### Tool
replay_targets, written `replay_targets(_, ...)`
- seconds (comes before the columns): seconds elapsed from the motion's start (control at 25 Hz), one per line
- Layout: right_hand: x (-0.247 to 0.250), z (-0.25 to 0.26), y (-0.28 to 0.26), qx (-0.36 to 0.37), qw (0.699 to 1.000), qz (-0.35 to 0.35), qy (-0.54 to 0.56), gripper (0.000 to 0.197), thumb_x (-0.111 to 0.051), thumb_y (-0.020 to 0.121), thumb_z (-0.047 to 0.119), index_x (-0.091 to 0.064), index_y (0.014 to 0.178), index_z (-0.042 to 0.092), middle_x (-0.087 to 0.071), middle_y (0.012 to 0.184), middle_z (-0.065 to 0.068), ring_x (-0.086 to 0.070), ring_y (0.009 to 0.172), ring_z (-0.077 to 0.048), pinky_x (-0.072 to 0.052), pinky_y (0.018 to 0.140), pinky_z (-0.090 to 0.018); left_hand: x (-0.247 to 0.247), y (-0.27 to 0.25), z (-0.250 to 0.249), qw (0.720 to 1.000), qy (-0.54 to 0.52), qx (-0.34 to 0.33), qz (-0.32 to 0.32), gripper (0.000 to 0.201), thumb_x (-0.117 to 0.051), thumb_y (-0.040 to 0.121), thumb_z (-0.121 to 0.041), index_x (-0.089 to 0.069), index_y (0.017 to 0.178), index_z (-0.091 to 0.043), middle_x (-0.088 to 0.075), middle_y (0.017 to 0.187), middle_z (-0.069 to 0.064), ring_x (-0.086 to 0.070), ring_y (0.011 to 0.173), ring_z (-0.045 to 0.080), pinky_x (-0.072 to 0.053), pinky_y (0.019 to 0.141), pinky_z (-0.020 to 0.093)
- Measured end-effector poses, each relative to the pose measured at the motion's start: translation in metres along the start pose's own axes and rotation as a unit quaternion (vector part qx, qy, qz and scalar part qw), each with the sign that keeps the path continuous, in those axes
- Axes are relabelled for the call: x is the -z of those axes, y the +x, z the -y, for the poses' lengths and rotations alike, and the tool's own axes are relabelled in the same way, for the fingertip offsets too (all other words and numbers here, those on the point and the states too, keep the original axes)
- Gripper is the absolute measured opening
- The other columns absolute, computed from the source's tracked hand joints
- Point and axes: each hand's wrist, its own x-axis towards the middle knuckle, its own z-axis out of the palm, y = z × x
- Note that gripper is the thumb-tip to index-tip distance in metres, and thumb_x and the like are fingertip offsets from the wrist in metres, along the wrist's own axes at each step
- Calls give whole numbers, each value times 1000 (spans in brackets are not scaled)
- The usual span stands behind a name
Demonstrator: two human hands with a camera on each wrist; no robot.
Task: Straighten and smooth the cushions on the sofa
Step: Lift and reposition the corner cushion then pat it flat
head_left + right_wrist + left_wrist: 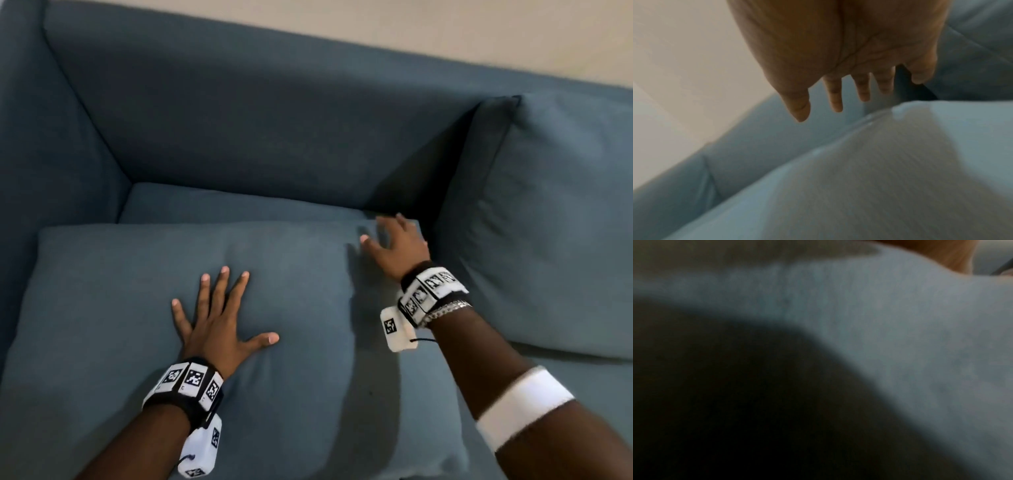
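While the loose cushion [291, 308] lies flat on the sofa's seat [239, 202] rather than propped against the backrest, the left hand [219, 318] presses on it nearest the viewer, palm down and fingers spread straight, gripping nothing. Its wrist camera shows only dark blur and blue fabric, consistent with a wrist resting on the cushion. Slightly farther on, the right hand [397, 243] reaches toward the cushion's far right corner with fingers extended and loose; from the right wrist view the fingertips [836, 105] seem to hover just above the fabric, though motion blur makes contact hard to judge. Beyond and to the right, a second cushion [548, 222] leans against the backrest [257, 120], looking fairly plump and even. As far as can be judged, the work is partway: that upright cushion appears settled, while the flat one shows soft dents and shallow folds, and it is not yet stood up in its place by the armrest [51, 154].
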Motion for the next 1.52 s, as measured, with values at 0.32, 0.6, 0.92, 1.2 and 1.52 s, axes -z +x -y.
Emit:
replay_targets(0.32, -47, 35, -31, 37, 990, 74, -118, 77, -25, 97, 76, -11, 163, 40, 3, 175, 2, 7, 161, -25, 5, 125, -62, 0, 0, -2, 1000, -1, 3, 3, 123, -28, 52, -109, 21, 152, -56, 27, 165, -20, 34, 150, 13, 16, 115, 68)
replay_targets(0.6, 19, 101, -30, 146, 940, -258, 170, 64, -56, 100, 48, -38, 157, 23, -26, 169, -9, -21, 158, -28, -17, 126, -56, -8, 8, 4, 1000, -24, -12, -15, 124, -37, 56, -105, 15, 156, -51, 22, 167, -16, 31, 151, 16, 18, 114, 68)
replay_targets(0.92, -60, 151, -46, 64, 989, 78, -110, 76, -33, 97, 73, -30, 158, 27, -20, 171, -7, -12, 159, -33, -15, 124, -63, 7, -11, 23, 998, -42, -55, 3, 120, -43, 63, -98, 17, 155, -49, 26, 166, -13, 30, 152, 16, 21, 115, 65)
replay_targets(1.2, -130, 173, -86, 16, 976, 81, -203, 75, -21, 101, 68, -7, 165, 32, 6, 175, 0, 10, 160, -25, 3, 126, -61, 30, -10, 114, 999, -4, -45, -22, 116, -38, 61, -101, 14, 154, -55, 25, 167, -14, 25, 154, 18, 16, 118, 65)
replay_targets(1.52, -126, 261, -97, 115, 976, -184, -12, 70, -37, 103, 60, -14, 164, 33, -2, 174, -1, 3, 161, -26, 2, 127, -53, 45, -17, 227, 997, -73, 34, -5, 126, -45, 55, -103, 19, 153, -55, 34, 163, -17, 32, 151, 17, 15, 120, 62)
